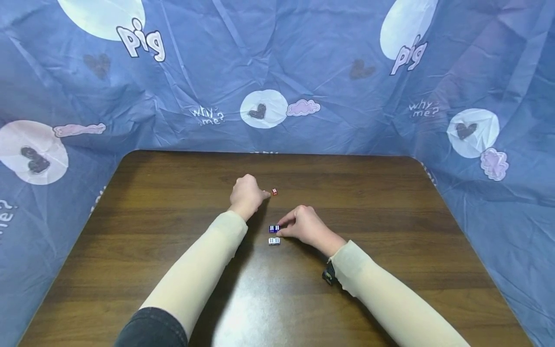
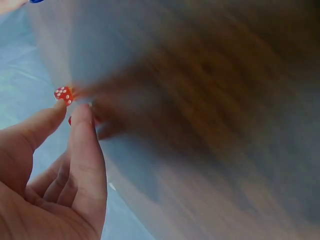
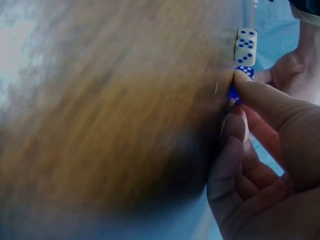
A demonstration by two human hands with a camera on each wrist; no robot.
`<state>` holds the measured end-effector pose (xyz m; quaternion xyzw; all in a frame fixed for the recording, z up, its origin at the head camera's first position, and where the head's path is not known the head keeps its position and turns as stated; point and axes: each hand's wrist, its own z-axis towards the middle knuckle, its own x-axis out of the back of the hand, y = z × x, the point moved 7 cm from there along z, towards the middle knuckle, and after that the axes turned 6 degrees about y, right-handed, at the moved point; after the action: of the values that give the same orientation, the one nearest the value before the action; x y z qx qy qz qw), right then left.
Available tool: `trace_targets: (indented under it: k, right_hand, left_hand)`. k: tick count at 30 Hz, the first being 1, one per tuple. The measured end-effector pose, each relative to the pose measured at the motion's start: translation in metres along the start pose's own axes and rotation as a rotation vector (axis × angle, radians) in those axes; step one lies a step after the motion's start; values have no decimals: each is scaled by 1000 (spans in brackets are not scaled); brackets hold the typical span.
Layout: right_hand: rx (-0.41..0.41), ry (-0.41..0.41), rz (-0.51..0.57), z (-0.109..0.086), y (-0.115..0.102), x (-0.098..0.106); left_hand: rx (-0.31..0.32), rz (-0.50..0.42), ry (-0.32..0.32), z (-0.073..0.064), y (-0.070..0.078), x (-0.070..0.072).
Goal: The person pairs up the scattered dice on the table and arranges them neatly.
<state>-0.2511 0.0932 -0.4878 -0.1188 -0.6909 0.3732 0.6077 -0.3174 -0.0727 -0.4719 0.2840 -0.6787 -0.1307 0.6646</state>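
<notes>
My left hand (image 1: 247, 195) is at the far middle of the table with its fingers curled, thumb and forefinger around a red die mostly hidden behind them. Another red die (image 1: 274, 192), with white pips, lies just past the thumb tip; it also shows in the left wrist view (image 2: 63, 94). Nearer to me, two blue dice (image 1: 274, 229) stand side by side. From the right, my right hand (image 1: 305, 225) pinches the right-hand blue die (image 3: 245, 71) between thumb and forefinger. Just in front of that pair sit two white dice (image 1: 274, 241) with blue pips.
A brown wooden table (image 1: 143, 231) with rounded far corners carries the dice. Blue printed cloth (image 1: 329, 135) hangs behind it and along both sides. A dark band with a small device (image 1: 329, 273) is on the right wrist.
</notes>
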Motion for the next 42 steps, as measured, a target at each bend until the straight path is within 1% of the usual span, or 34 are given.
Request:
trace_targets:
  k: [3,6,11,16,19,23,27,30,32,35,38,42]
  right_hand:
    - [-6,-11,7,1,-1,-1]
    - [-12,-15,11,2,-1,-2]
    - [-12,-10,3,3,-1,-2]
    - [-10,-8,5,3,-1,-3]
    - [-23,-16,8,4,-1,-3]
    - [-41,-27,14,3,-1,-2]
    - [-43,-26,8,3,-2,-2]
    - [-40,-21,1,2,-1,-1]
    - [-38,-20,1,2,-1,-1]
    - [-40,-19,4,1,-1,0]
    - [-37,-20,7,0,0,0]
    - [-33,-20,4,0,0,0]
  left_hand:
    - [-8,21,30,2,2,1]
    - [-8,39,42,3,2,1]
    - [-20,60,38,5,1,1]
    - [-32,59,31,6,1,4]
    - [-50,52,13,4,2,4]
    - [-91,38,-26,0,3,2]
    - [-152,34,-51,-6,5,2]
    - [-187,13,-92,-11,6,0]
    - [-199,-23,-130,-14,6,-1]
    - [-196,-104,-195,-18,3,-4]
    - [-176,-191,-256,-23,-1,-6]
    - [-148,-248,-314,-28,-5,-7]
